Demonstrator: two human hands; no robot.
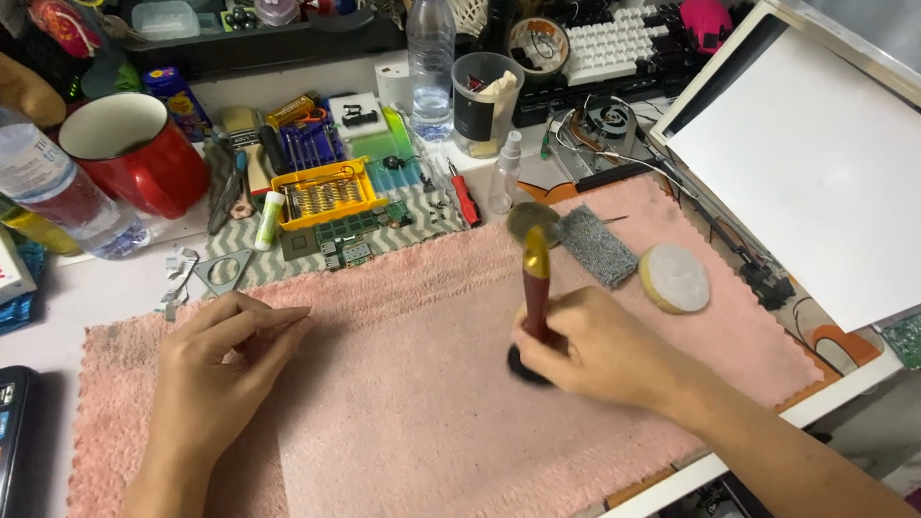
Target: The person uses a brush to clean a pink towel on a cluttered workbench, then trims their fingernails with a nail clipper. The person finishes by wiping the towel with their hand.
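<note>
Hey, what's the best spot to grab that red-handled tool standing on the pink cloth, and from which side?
Grip the red tool around its handle's middle, coming from the right, as the right hand does now. It stands nearly upright with its black end on the pink cloth, so the shaft is exposed all around. The left hand lies flat.

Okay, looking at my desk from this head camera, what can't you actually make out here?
- Head view: the black end of the red-handled tool is covered by the right hand, so its tip is hidden.
- The left hand lies palm down on the pink towel; anything beneath it is unseen.
- The black device is cut off by the left edge.
- Bits in the yellow case are too small to tell.
</note>
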